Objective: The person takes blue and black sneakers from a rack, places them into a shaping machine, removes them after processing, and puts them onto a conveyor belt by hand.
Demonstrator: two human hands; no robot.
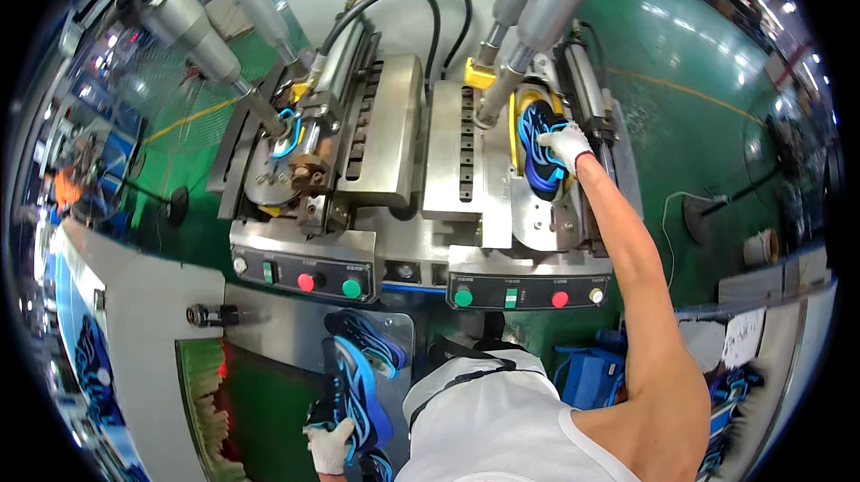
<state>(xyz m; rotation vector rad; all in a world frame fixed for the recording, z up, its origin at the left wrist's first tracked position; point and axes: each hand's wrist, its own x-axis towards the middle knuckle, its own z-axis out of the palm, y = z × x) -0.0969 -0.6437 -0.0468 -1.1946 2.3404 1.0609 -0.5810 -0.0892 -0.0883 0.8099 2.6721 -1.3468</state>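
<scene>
My right hand [568, 147], in a white knit glove, reaches to the right station of a metal pressing machine [381, 133]. Its fingers close on the upper of a black and blue sneaker [540, 164], which sits in a yellow-edged holder [513, 137]. Down at the lower left, my left hand [330, 446], also gloved, grips another black and blue sneaker [358, 388] near one end. Just beyond that one, a further sneaker [365, 340] lies on a metal plate [403, 321]. Part of one more shoe [376, 466] shows below the held one.
Two thick press rods [502, 92] come down over the right station. Control panels with buttons [528, 294] run along the machine's front. A brush-edged opening [210, 392] is at lower left. Blue crates [591, 374] stand at lower right, and a fan stand [708, 209] farther right.
</scene>
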